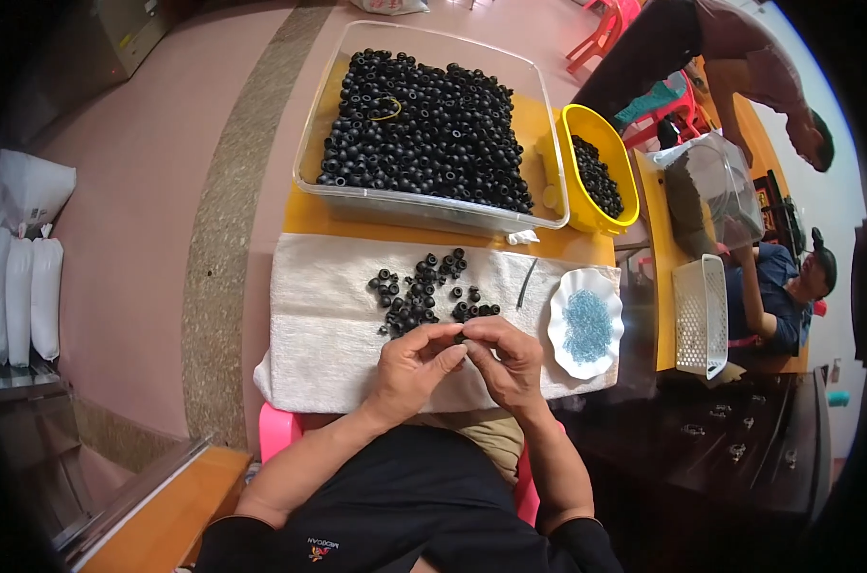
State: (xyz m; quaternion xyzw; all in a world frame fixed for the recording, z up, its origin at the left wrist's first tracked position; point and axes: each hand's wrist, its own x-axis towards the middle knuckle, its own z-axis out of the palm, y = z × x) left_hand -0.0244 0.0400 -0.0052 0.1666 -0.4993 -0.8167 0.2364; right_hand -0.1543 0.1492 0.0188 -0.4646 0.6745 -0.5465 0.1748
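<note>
**Both hands pinch one small black part over the near side of the cloth**

The small black part sits between the fingertips of the left hand and the right hand, above the white cloth, between its middle and its near edge. Both hands are closed on it, thumbs and forefingers meeting around it; only a dark sliver shows, so how firmly each presses cannot be told. The loose black parts spread just beyond the fingers, toward the cloth's far edge.

For good work at this size, I would let one hand steady the piece while the other does the fine movement, pressing lightly with the tips so that it neither rolls nor springs away. Keeping it low over the cloth should give a dropped piece a soft landing, and parting the thumbs a little would open a view of the work. The scalloped white dish of pale blue bits, near the cloth's right edge, is best kept clear of the right wrist.

Which way the held part points cannot be told, nor its long axis: the fingers cover it. Among the loose ones, round openings face various ways, some upward. The thin black strip, right of them, is easier to read: its long axis runs from the near side toward the far edge, its far end leaning right.
</note>
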